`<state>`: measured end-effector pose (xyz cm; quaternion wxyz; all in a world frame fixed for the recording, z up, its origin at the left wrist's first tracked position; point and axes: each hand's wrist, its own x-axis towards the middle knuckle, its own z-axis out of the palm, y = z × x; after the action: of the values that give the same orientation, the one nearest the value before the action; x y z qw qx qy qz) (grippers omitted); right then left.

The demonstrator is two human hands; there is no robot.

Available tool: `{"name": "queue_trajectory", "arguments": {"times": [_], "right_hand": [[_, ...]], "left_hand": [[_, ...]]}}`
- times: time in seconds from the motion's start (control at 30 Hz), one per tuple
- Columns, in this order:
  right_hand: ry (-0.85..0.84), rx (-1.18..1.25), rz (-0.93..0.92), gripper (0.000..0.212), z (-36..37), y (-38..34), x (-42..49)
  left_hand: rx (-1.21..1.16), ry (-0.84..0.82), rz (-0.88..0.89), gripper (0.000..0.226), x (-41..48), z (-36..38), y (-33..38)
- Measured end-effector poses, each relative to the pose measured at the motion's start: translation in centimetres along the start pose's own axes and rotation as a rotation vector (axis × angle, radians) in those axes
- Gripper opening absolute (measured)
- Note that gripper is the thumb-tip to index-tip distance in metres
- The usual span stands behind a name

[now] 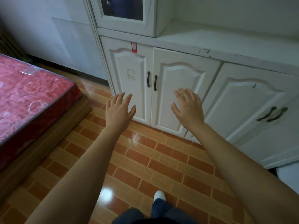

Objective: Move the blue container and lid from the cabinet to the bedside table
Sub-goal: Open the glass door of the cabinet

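Note:
A white cabinet point(181, 88) stands ahead with its lower doors shut. Two dark handles point(151, 80) meet at the middle of the nearest door pair. My left hand point(119, 110) and my right hand point(188, 106) are stretched out toward these doors, fingers spread, holding nothing. Both hands sit just below the handles and do not touch them. Behind the glass of the upper cabinet door point(124, 7) a dark blue shape shows dimly; I cannot tell what it is. The bedside table is out of sight.
A bed with a red mattress point(27, 97) on a wooden base fills the left side. The floor point(145, 159) is glossy orange brick-pattern tile. A second door pair with dark handles point(272, 114) lies to the right. My foot in a white shoe point(159, 195) is below.

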<state>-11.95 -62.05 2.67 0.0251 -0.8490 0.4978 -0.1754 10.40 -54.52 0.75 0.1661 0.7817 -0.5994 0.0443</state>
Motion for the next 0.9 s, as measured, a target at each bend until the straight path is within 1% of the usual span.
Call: {"name": "queue_trajectory", "arguments": {"times": [0.3,0.5,0.63,0.9], "right_hand": [[-0.061,0.015,-0.07,0.053,2.3,3.5,8.3],[-0.066,0.047,-0.091,0.046,4.5,4.1,13.8],[-0.066,0.03,-0.089,0.046,5.7,4.5,18.2],[-0.055,0.021,-0.066,0.059,7.8,4.3,26.0]], "left_hand": [[0.018,-0.015,-0.092,0.049,6.4,3.1,0.5],[0.028,-0.043,-0.09,0.05,12.1,5.7,-0.3],[0.01,-0.04,-0.093,0.051,16.9,7.1,-1.5],[-0.015,-0.05,-0.061,0.05,25.5,9.1,-3.6]]}}
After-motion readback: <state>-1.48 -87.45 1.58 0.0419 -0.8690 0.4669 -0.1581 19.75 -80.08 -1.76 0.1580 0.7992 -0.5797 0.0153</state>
